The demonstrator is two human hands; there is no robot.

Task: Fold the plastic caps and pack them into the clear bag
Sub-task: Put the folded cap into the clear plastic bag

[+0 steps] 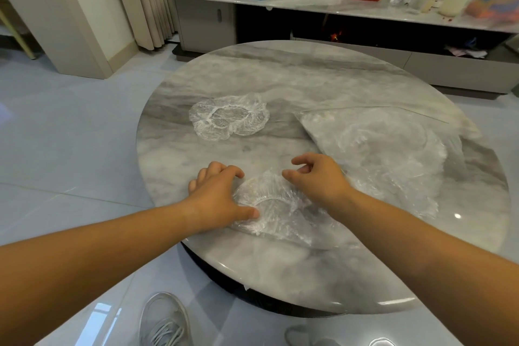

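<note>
- Cap (278, 213), clear and crumpled, lies at the table's (280, 76) 6 o'clock, under both hands.
- Left hand (216, 194) grips the cap's 9 o'clock side, thumb pressed on the plastic, fingers curled over the edge.
- Right hand (320, 177) is relaxed and loosely curved, one fingertip touching the cap's 1 o'clock edge.
- Bag (379, 149), with crumpled plastic inside, lies flat at 3 o'clock.
- Second cap (229, 119) lies spread at 10 o'clock, well apart from the first.
</note>
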